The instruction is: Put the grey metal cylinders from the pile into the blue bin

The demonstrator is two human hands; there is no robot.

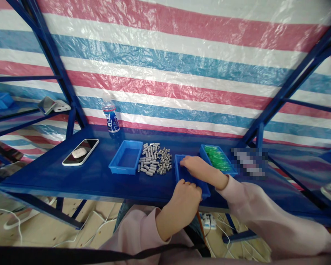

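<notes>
My left hand (185,198) is closed at the near end of a blue plastic tray (177,171), its curled fingers over the rim and a ring on one finger. Across the same tray reaches my right hand (197,168). Its bent fingertips are close to the tray's left wall, and what they hold, if anything, is hidden. Both hands cover much of the tray's inside. Left of it lie a pile of short metal pieces (164,162) and a pile of longer metal cylinders (150,160). Green plastic pieces (216,157) fill another blue tray (234,171) on the right.
A blue tray (127,156) with nothing visible inside stands left of the metal pieces. Farther left, a phone (88,148) carries a white earbud case (79,152). A bottle (110,117) stands at the back, before a striped sheet (165,55). Blue metal posts (287,86) flank the table.
</notes>
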